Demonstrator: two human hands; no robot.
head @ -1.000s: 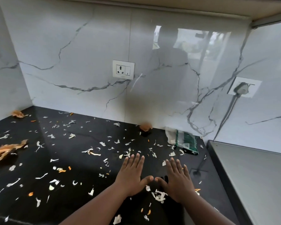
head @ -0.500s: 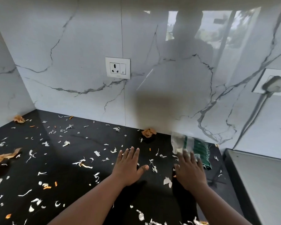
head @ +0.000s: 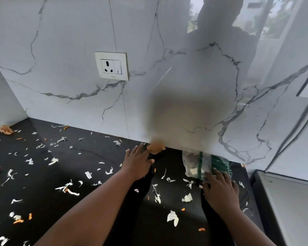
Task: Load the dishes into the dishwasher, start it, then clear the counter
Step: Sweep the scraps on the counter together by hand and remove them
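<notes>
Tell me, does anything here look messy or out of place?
Yes. White and orange peel scraps lie scattered all over the black counter. A crumpled plastic bag sits against the wall, under the right hand's fingertips. The left hand reaches toward a brown peel.

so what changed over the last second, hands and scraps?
Both hands slid away from the body toward the back wall and spread apart. The left hand now reaches the orange peel at the wall; the right hand rests its fingers on the green-printed plastic bag. Neither has taken hold of anything. The scraps scattered on the black counter look unmoved, as do bag and peel.
</notes>
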